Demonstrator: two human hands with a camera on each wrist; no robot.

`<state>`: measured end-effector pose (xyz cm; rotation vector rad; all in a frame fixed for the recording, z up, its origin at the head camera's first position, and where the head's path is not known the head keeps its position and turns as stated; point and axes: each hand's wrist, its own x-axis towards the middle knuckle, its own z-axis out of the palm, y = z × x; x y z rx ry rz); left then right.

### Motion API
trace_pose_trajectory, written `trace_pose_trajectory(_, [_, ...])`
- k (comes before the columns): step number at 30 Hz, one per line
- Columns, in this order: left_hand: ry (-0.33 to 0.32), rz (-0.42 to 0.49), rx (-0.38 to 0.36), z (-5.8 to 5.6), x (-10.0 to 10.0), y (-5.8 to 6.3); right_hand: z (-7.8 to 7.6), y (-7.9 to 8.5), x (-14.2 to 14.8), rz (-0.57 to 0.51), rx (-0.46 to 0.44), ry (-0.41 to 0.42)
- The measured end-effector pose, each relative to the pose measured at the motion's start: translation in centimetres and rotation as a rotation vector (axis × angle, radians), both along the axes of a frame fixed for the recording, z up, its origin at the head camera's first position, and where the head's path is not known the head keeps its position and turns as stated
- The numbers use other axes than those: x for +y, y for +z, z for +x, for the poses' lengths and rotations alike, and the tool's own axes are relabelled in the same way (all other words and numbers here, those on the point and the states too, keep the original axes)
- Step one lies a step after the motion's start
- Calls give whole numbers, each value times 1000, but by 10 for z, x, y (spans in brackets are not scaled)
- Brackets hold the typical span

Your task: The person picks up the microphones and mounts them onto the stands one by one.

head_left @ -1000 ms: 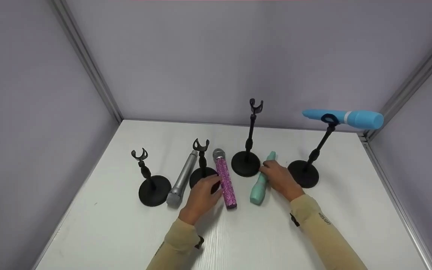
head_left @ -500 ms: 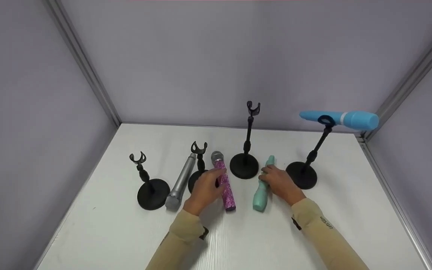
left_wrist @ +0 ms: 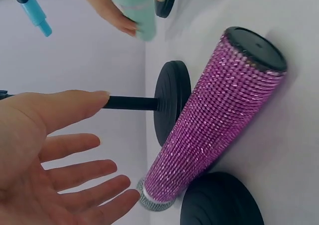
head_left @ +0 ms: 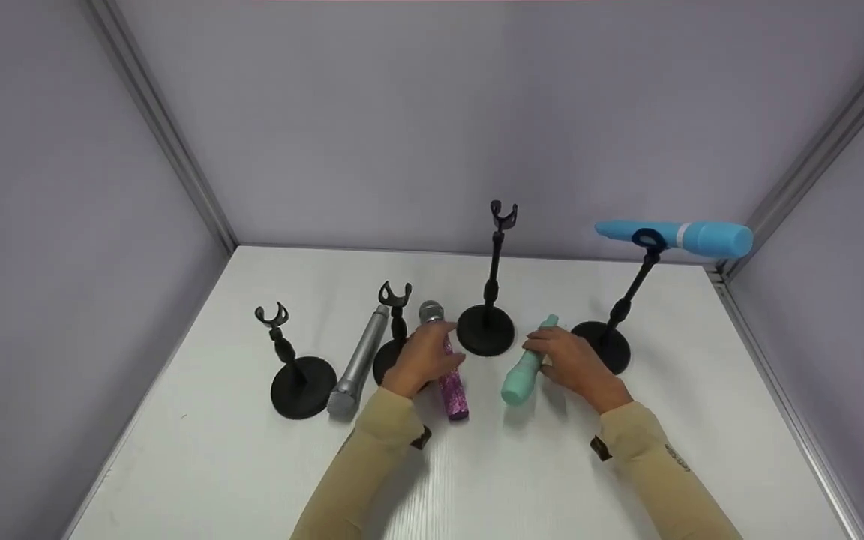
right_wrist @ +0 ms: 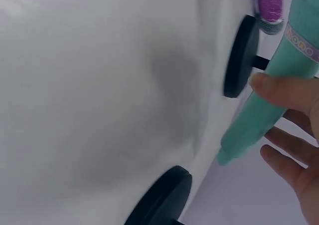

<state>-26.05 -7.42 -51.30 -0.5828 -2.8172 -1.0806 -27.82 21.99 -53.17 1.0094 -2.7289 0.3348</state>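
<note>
My right hand [head_left: 568,361] grips a mint-green microphone [head_left: 520,380] between thumb and fingers. In the right wrist view this microphone [right_wrist: 266,98] is held above the white table, with a shadow on the surface below. My left hand [head_left: 424,356] hovers over a pink glittery microphone [head_left: 453,396] with a silver mesh head. In the left wrist view the left fingers are spread and apart from the pink microphone [left_wrist: 209,120], which lies on the table. Just behind the two hands stands a tall black microphone stand [head_left: 486,330] with an unfilled clip.
A silver microphone [head_left: 361,364] lies left of a short black stand [head_left: 395,296], whose base is partly behind my left hand. Another short stand [head_left: 303,388] is at far left. On the right, a tilted stand [head_left: 612,346] carries a blue microphone [head_left: 709,238]. Walls enclose the table.
My left hand has moved right and forward over the pink microphone. My right hand has raised the mint-green microphone from the table and turned it slightly.
</note>
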Motion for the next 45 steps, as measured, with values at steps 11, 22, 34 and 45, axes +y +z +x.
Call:
trace_pose_trajectory(11, [76, -27, -165, -37, 14, -3, 18, 36, 20, -213, -207, 101])
trace_pose_trajectory(22, [97, -60, -121, -67, 22, -11, 36, 52, 25, -157, -463, 89])
trace_pose_trajectory(34, [32, 62, -210, -82, 32, -24, 44, 49, 31, -122, -528, 60])
trace_pose_trajectory(45, [66, 51, -312, -90, 36, -24, 32, 66, 31, -91, -587, 15])
